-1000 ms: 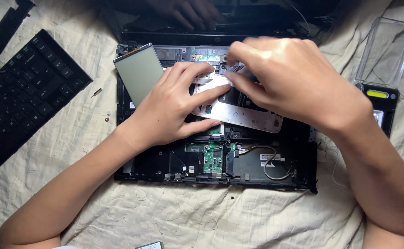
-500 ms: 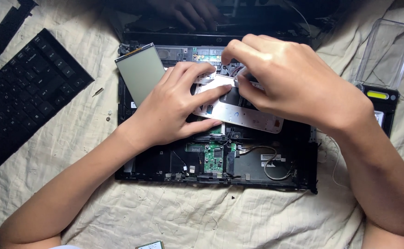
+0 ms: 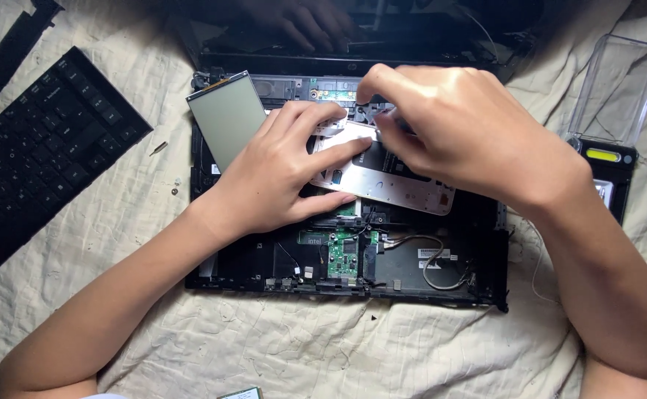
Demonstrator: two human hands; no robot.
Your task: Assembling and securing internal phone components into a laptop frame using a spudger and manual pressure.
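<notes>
- The left hand [image 3: 283,174], left of centre frame, lies spread and flat, its fingertips pressing the near end of the silver metal bracket [image 3: 382,181].
- That bracket sits mid-frame inside the opened laptop base [image 3: 345,277], long axis running left to right, dipping slightly rightward.
- The right hand [image 3: 464,133], upper right of centre, pinches closed at the bracket's upper edge; both hands touch it.

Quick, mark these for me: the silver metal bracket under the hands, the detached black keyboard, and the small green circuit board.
silver metal bracket [image 3: 412,193]: head view, lower right edge.
detached black keyboard [image 3: 39,140]: head view, middle of the keys.
green circuit board [image 3: 343,255]: head view, centre of the board.
</notes>
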